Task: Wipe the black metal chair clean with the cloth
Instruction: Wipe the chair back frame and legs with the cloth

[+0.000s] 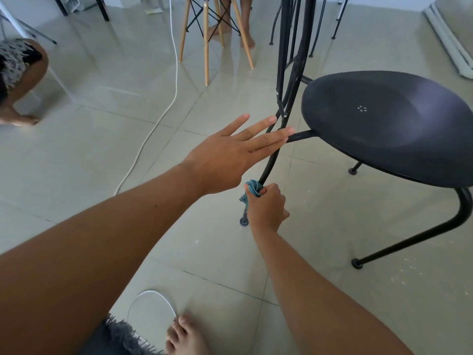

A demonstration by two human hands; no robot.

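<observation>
The back of the black metal chair (pixel 384 129) is cut off by the top edge, and its seat by the right edge. Most of the cloth (pixel 254 187) is hidden inside the right hand (pixel 266 208), by which part of a leg is also covered.

Black metal chair (pixel 389 124) is standing upright, round matte seat with a few tiny holes in the middle, thin tube legs ending in little round feet. Small blue cloth (pixel 254 187) is scrunched around one leg, low down just above its foot.
</observation>
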